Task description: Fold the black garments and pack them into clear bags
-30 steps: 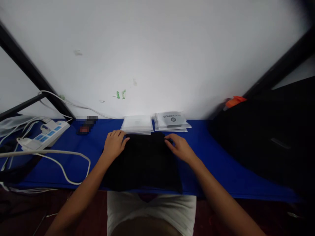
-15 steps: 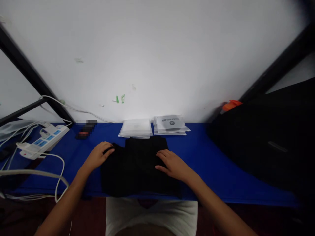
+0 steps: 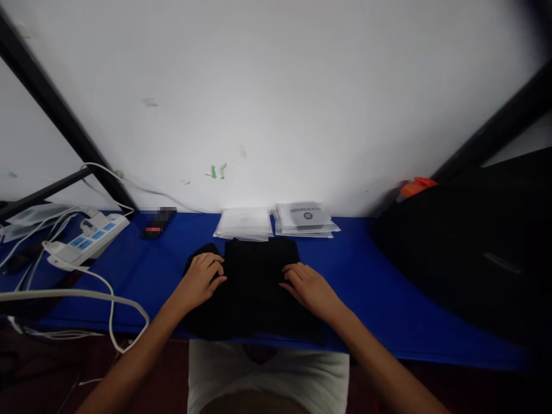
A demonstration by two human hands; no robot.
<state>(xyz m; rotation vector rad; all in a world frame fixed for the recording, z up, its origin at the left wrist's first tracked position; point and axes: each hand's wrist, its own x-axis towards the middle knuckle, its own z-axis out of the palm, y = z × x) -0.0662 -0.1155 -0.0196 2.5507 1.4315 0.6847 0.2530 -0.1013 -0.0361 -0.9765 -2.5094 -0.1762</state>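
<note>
A black cloth garment [image 3: 259,293] lies in front of me on the blue table, partly folded, with its far edge close to the white packets. Its exact kind cannot be made out against the dark fabric. My left hand [image 3: 202,283] rests on the garment's left part, fingers slightly bent and thumb apart. On the right side of the same cloth lies my right hand [image 3: 309,288], palm down with its fingers stretched and the thumb away from them. Neither hand is closed around the fabric.
White plastic packets [image 3: 244,223] and printed packets [image 3: 305,217] lie along the wall. To the left are a power strip [image 3: 92,241], loose white cables [image 3: 129,302] and a dark pixelated object [image 3: 158,223]. A large black pile [image 3: 466,247] with an orange piece [image 3: 418,186] fills the right.
My left hand has moved right, from the garment's left edge onto the cloth, and the left part of the fabric has shifted. My right hand stays about where it was. The view has shifted slightly.
</note>
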